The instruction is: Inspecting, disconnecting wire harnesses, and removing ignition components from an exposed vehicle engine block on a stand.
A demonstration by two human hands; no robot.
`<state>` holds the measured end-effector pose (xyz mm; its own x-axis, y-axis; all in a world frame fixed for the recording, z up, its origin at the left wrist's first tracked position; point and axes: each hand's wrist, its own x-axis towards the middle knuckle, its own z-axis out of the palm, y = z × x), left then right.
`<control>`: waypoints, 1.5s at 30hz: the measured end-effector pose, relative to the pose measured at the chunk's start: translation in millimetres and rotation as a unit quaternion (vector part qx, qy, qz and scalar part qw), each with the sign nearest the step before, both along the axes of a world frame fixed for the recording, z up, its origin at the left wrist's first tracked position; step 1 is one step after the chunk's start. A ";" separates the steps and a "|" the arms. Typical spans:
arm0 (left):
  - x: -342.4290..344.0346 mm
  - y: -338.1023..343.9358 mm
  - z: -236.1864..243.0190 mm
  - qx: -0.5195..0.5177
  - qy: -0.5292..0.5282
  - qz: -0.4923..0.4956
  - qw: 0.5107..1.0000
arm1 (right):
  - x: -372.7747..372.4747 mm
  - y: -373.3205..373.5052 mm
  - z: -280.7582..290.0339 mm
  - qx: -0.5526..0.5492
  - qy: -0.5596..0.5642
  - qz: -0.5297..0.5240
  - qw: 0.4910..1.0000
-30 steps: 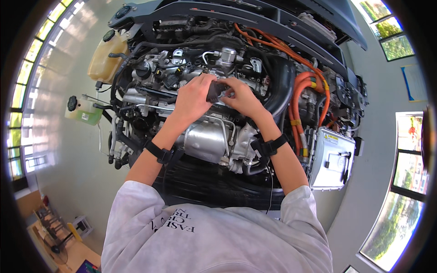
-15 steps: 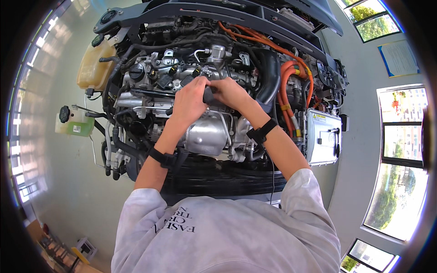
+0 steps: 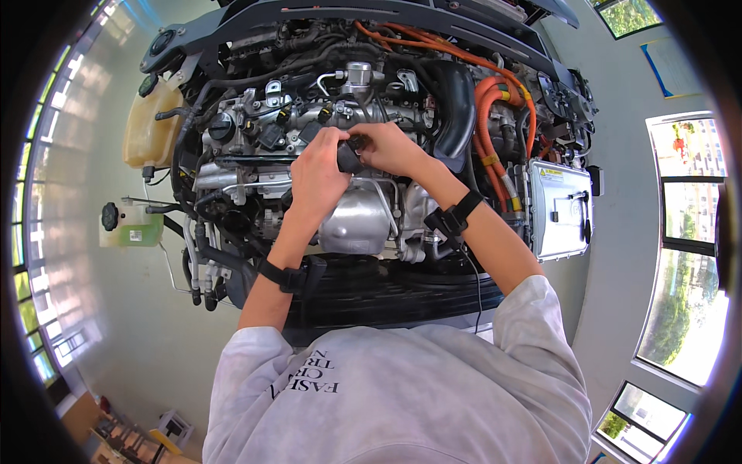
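Note:
Over the middle of an exposed engine [image 3: 255, 131], both my hands meet at a black, rounded object [image 3: 350, 158] whose kind I cannot make out. My left hand [image 3: 318, 172] is closed round its left side, fingers curled over the top. My right hand [image 3: 393, 149] pinches at its right side, the fingertips partly hidden behind it. Just below them is a silver metal heat shield [image 3: 357, 220]. A silver cylindrical part [image 3: 359, 75] rises from the engine beyond my hands.
On the left hang a yellowish coolant tank [image 3: 151, 127] and a smaller tank of green fluid [image 3: 141, 231]. Thick orange cables [image 3: 485, 124] run down the right side to a silver box [image 3: 558, 209]. A dark frame beam [image 3: 325, 15] crosses the far side.
The view has shifted slightly. My hands stay together at the black object, which now shows more of its rounded lower side; my right hand has turned a little around it.

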<state>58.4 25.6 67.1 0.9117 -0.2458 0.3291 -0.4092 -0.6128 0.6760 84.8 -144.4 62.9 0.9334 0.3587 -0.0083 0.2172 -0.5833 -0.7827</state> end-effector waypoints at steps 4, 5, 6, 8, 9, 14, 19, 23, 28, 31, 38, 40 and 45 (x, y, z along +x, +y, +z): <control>0.2 -2.2 -5.8 -0.012 -0.039 -0.004 0.999 | -2.1 -0.1 10.2 0.042 0.102 -0.042 0.993; -0.3 -1.9 -4.1 0.002 -0.030 -0.006 1.000 | -2.5 -0.9 13.0 0.055 0.127 -0.049 0.989; -0.3 -2.2 -2.9 0.015 -0.022 -0.008 1.000 | -3.0 -1.9 14.3 0.068 0.152 -0.056 0.984; -1.3 -4.6 -9.5 -0.011 -0.049 -0.013 0.999 | -5.3 -2.8 12.4 0.048 0.097 -0.047 0.993; -1.9 -5.8 -12.9 -0.038 -0.077 -0.014 0.996 | -6.5 -2.9 11.4 0.026 0.042 -0.035 0.998; -3.0 -7.8 -13.3 -0.030 -0.069 -0.015 0.997 | -10.5 -4.2 13.2 -0.014 -0.014 -0.005 1.000; -2.8 -9.1 -15.5 -0.054 -0.069 -0.031 0.996 | -10.1 -7.0 14.4 -0.019 -0.051 0.010 0.998; 1.8 -6.5 -15.8 -0.043 -0.056 -0.042 0.997 | -14.4 -7.8 6.2 -0.001 -0.033 0.009 0.999; 13.4 -7.4 -1.5 -0.034 -0.056 -0.046 0.997 | -23.7 -11.8 11.7 0.221 0.157 -0.087 0.958; 23.6 -13.3 8.5 -0.057 -0.028 -0.079 0.995 | -17.5 -7.3 35.4 0.284 0.294 -0.083 0.909; 28.1 -10.3 13.7 -0.074 -0.096 -0.106 0.987 | -0.9 -21.0 29.7 0.329 0.293 -0.172 0.881; 32.0 16.9 13.2 -0.059 0.010 -0.127 0.990 | 7.5 -26.7 32.9 0.322 0.309 -0.171 0.878; 39.6 27.6 15.0 -0.001 0.130 -0.123 0.984 | 25.7 -23.0 37.1 0.293 0.264 -0.165 0.904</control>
